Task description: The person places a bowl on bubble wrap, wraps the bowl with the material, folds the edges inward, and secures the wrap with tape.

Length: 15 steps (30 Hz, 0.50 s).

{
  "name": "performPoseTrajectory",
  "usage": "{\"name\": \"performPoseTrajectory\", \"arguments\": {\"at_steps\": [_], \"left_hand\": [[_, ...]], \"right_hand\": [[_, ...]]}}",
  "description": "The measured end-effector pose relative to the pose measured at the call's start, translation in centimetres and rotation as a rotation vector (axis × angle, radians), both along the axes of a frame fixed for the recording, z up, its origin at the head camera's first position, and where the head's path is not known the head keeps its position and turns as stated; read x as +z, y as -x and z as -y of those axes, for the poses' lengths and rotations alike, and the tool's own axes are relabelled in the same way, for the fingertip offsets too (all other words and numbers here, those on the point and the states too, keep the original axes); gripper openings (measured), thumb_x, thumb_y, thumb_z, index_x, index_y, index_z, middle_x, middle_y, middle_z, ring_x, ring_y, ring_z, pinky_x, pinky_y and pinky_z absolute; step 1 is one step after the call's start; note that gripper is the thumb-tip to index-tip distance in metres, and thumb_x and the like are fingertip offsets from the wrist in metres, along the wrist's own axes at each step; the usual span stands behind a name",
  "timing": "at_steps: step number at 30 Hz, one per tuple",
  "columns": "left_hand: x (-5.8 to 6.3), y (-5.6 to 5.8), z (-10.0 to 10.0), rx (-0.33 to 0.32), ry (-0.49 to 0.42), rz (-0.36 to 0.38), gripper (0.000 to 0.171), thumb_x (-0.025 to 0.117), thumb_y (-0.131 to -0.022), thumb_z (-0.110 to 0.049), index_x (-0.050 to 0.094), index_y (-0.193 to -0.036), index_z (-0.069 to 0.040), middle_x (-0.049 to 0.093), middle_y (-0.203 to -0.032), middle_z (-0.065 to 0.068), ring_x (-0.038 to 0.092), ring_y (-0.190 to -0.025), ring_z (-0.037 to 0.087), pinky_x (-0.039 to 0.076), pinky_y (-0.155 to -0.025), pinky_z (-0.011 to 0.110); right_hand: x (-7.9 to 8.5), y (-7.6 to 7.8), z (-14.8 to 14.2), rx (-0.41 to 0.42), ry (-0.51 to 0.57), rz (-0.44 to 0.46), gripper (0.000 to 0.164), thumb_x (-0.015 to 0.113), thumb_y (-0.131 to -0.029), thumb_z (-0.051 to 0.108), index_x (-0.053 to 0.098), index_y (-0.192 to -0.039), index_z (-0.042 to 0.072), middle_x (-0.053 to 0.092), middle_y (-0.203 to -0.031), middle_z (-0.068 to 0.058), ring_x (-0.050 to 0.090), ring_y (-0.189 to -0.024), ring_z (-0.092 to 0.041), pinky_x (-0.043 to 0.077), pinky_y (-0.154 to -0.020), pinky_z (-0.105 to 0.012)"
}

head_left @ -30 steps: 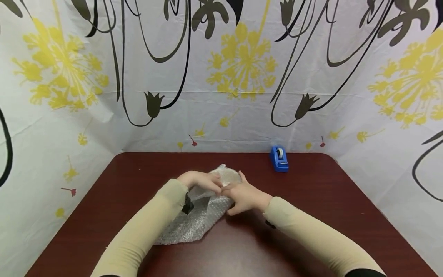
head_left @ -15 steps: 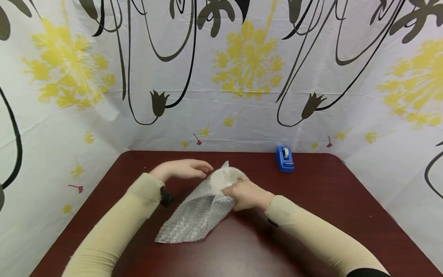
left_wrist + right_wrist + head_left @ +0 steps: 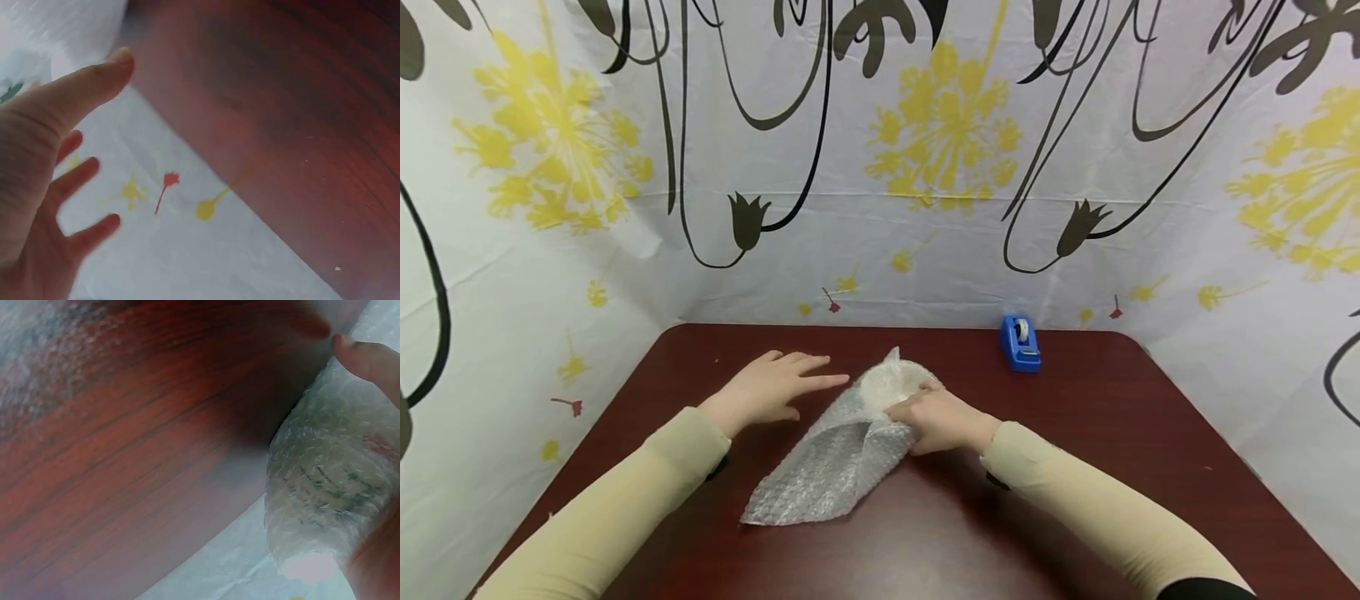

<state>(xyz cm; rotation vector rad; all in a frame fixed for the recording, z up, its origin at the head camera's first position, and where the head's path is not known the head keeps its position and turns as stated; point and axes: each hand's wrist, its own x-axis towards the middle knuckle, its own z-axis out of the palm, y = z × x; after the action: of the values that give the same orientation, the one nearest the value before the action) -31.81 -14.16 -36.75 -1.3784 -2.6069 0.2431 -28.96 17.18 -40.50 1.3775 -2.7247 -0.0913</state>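
A sheet of bubble wrap (image 3: 820, 479) lies slantwise mid-table, its loose pointed end toward the near left. At its far end it wraps a pale, round-topped item (image 3: 882, 386). My right hand (image 3: 950, 419) grips this wrapped bundle from the right, fingers over the top. The right wrist view shows dark greenish markings (image 3: 340, 490) through the plastic, with the thumb (image 3: 369, 359) against the wrap; what kind of item it is I cannot tell. To the left of the bundle, my left hand (image 3: 767, 387) hovers with fingers spread, holding nothing, as the left wrist view also shows.
A blue tape dispenser (image 3: 1021, 343) with a roll of tape stands near the back edge of the dark red-brown table (image 3: 1112, 433), right of the bundle. Behind and beside the table hangs a white cloth (image 3: 820, 167) printed with flowers.
My left hand has come off the bundle and moved left, its fingers spreading. My right hand has stayed at the bundle and closed its grip there. The camera view has shifted slightly.
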Motion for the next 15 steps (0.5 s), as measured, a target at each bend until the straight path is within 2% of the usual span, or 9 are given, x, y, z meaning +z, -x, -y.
{"name": "performPoseTrajectory", "arguments": {"at_steps": [3,6,11,15], "left_hand": [[-0.6,0.0,-0.5,-0.096,0.026,-0.140,0.100,0.087,-0.071,-0.030,0.030,-0.152,-0.038,0.050,-0.138,0.002,0.049,-0.120,0.023,0.047,-0.085,0.045],[-1.1,0.4,-1.2,-0.180,0.030,-0.244,0.099,0.087,-0.071,-0.025,0.030,-0.152,-0.037,0.054,-0.128,-0.002,0.050,-0.110,0.020,0.046,-0.075,0.037],[-2.1,1.4,-2.2,-0.268,0.006,-0.300,0.090,0.076,-0.082,-0.010,0.027,-0.152,-0.038,0.055,-0.123,-0.005,0.052,-0.101,0.016,0.043,-0.072,0.031],[-2.9,1.6,-3.0,-0.350,-0.020,-0.293,0.085,0.066,-0.088,-0.001,0.026,-0.153,-0.037,0.055,-0.124,-0.004,0.053,-0.096,0.015,0.045,-0.073,0.030]], "right_hand": [[-0.1,0.1,0.1,0.005,0.011,0.003,0.058,0.083,-0.070,0.023,0.066,-0.125,0.016,0.065,-0.123,0.006,0.064,-0.102,-0.013,0.038,-0.097,-0.059],[-0.2,0.2,0.1,-0.001,0.011,0.001,0.057,0.083,-0.071,0.021,0.066,-0.125,0.017,0.066,-0.121,0.007,0.064,-0.101,-0.012,0.039,-0.097,-0.058],[-0.2,0.1,0.1,-0.015,-0.001,-0.001,0.051,0.081,-0.075,0.023,0.066,-0.123,0.019,0.067,-0.117,0.009,0.064,-0.100,-0.010,0.039,-0.097,-0.057],[-0.1,0.0,0.1,-0.007,-0.012,-0.010,0.053,0.082,-0.076,0.032,0.065,-0.124,0.018,0.067,-0.116,0.008,0.064,-0.097,-0.009,0.041,-0.096,-0.055]]}}
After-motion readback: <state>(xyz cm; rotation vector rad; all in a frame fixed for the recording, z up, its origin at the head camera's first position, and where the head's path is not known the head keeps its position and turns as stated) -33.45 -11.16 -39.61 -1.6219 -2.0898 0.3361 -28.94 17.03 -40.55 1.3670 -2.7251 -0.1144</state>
